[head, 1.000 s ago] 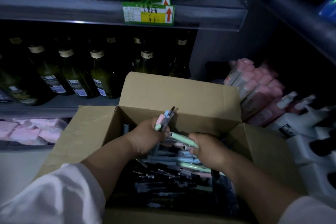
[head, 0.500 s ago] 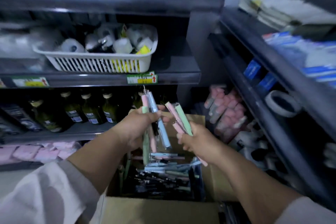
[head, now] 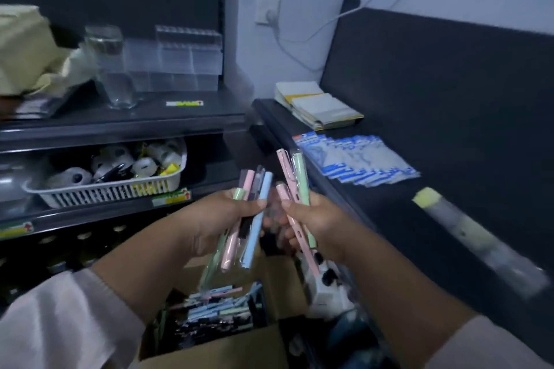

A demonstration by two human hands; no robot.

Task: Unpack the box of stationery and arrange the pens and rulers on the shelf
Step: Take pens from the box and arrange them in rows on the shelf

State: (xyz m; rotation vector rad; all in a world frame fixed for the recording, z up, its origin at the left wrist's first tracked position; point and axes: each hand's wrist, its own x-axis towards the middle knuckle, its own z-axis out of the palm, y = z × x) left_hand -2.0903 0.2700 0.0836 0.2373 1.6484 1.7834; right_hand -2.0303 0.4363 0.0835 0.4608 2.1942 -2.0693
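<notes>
My left hand (head: 215, 219) grips a bunch of wrapped pens (head: 254, 219), green, pink, dark and blue, held upright. Close beside it my right hand (head: 314, 219) grips more pens (head: 296, 177), pink and green, their tops fanned upward. Both hands hover above the open cardboard box (head: 215, 350), which holds several more pens (head: 221, 308) lying flat. The dark shelf top (head: 404, 204) stretches to the right of my hands.
On the right shelf lie blue-and-white packets (head: 359, 159), yellow-edged pads (head: 320, 108) and a blurred tube (head: 467, 228). The left shelf unit carries a glass (head: 111, 69), clear plastic holders (head: 183, 60) and a white basket of tape rolls (head: 111, 186). Bottles stand low at the left.
Both hands have come up out of the box with pens in them. My view has swung upward and to the right, bringing the top shelves into sight.
</notes>
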